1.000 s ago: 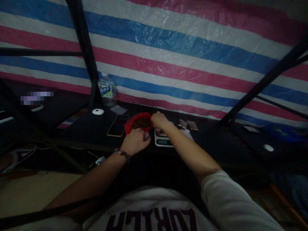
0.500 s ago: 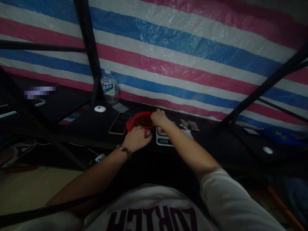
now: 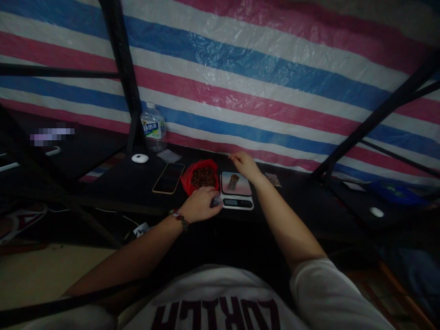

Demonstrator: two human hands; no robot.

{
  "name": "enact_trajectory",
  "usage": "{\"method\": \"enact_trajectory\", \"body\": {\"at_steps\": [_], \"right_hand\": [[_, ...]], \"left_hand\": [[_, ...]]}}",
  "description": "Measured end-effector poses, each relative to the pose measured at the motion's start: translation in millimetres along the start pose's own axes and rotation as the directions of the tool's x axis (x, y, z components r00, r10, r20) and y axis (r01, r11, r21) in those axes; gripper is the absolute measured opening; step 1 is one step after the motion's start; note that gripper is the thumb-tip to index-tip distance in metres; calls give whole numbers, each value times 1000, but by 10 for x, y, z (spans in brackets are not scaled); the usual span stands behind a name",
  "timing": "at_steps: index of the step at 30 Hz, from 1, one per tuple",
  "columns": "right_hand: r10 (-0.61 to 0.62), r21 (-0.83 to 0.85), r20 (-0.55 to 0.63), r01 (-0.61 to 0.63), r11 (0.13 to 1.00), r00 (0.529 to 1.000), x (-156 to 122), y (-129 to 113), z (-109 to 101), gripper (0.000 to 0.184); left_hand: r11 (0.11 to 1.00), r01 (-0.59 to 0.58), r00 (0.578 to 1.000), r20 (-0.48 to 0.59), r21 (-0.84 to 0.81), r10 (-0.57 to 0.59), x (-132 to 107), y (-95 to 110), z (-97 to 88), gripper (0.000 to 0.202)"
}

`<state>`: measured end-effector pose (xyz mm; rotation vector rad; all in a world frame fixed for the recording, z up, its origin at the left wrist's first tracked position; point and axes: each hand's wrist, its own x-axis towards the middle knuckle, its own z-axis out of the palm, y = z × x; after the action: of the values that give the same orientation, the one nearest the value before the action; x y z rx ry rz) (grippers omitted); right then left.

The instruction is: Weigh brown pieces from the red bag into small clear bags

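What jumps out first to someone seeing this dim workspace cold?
The striped tarp in red, white and blue fills the whole back wall. Below it, on the dark table, a red bag of brown bits sits between a phone and a small scale. The left hand rests by the bag; the right hand hovers behind the scale.

A phone [image 3: 168,178], water bottle [image 3: 153,132] and striped tarp [image 3: 261,78].

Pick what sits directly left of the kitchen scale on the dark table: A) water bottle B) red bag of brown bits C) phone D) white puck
B: the red bag of brown bits lies right beside the scale; the phone is further left, and the bottle stands back by the tarp.
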<state>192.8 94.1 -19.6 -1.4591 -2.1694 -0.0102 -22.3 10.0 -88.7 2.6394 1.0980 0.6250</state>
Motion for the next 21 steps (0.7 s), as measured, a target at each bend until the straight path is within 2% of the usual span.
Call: {"method": "enact_trajectory", "body": {"at_steps": [1,3,6,11,16,21], "right_hand": [[54,54,-61,-50,997,997,-75,115,-15,30],[154,124,-105,-141,982,982,-223,313,-11,28],[222,156,-50,-212,965,974,-388,485,37,21],[163,128,36,-166,978,986,-450,508,113,16],[224,153,56,-230,961,973,-422,493,196,15],[210,180,71,-220,959,975,-432,485,224,22]], "left_hand": [[1000,-14,1000,3,-2,14,-3,2,-1,32],[999,-40,999,8,-1,40,-6,5,-7,32],[998,-58,998,20,4,58,-6,17,-18,31],[997,-72,996,54,3,72,-6,57,-36,32],[997,-78,995,66,7,77,-8,79,-53,32],[997,-78,995,65,3,78,-1,77,-68,30]]}}
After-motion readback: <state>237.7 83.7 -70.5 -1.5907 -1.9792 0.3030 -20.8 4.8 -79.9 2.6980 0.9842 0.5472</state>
